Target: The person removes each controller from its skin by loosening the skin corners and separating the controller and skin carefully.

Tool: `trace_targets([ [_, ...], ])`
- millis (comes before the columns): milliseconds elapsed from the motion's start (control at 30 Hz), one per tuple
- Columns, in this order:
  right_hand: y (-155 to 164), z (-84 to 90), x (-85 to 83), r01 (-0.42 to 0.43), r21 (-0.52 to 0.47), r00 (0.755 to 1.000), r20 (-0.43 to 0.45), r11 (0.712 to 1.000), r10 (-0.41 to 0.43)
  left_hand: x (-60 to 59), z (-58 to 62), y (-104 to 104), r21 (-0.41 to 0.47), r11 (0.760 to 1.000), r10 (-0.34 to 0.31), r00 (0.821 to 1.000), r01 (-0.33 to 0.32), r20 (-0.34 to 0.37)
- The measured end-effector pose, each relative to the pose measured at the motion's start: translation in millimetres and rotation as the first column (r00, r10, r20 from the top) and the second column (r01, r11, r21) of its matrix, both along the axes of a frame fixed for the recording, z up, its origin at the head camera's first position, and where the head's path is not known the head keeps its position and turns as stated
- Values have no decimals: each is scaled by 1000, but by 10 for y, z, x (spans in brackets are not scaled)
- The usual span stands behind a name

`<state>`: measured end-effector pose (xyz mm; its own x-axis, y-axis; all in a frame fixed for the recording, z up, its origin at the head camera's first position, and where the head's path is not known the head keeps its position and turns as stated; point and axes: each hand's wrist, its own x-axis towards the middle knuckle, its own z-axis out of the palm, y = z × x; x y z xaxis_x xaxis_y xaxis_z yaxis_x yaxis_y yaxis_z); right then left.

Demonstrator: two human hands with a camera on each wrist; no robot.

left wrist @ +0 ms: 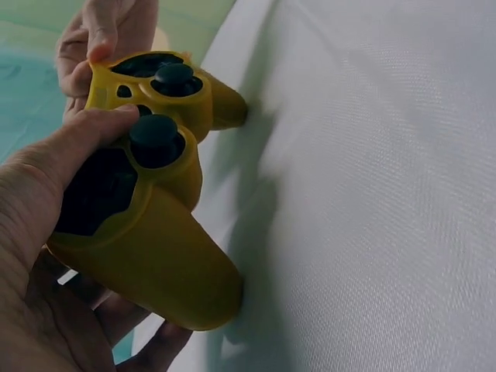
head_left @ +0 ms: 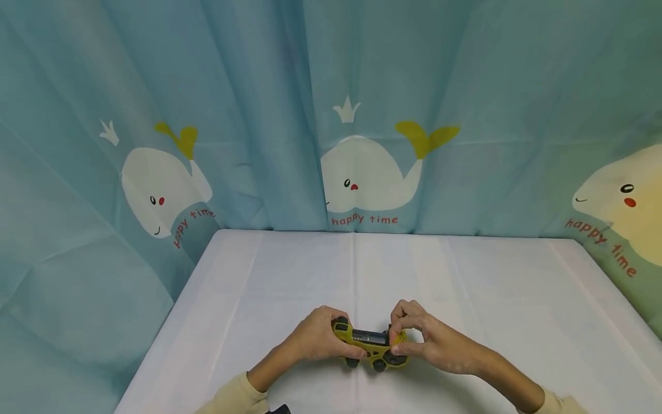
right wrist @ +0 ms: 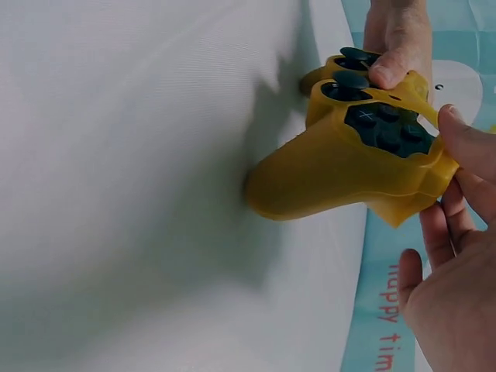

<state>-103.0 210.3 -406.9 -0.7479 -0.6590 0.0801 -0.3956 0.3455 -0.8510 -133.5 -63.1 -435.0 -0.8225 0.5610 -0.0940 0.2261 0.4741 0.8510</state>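
The table point(head_left: 414, 270) leaves room beyond the controller point(head_left: 371, 347), up to the curtain point(head_left: 269, 115) blocking the back

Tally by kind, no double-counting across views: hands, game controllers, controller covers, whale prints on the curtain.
Left hand and right hand: 2
Game controller: 1
Yellow controller cover: 1
Whale prints: 3, one cut off by the head view's right edge
Total: 7

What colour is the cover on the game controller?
The cover is yellow; it shows best in the left wrist view.
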Motion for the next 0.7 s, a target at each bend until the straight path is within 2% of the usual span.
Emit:
trace_targets([
  [200,79,-84,70,84,3,989,-121,996,-83,20,-13,-2,9,1000,11,1000,-11,-9],
  [367,170,-216,118,136,-44,985,-105,990,-140,20,-29,-13,18,1000,5,1000,-5,-15],
  [533,156,-378,165,188,-146,982,-2,971,-190,37,-31,-31,18,1000,7,1000,-6,-10],
  [700,78,-484,218,250,-259,956,219,933,-196,38,-25,-27,14,1000,25,1000,-25,2],
])
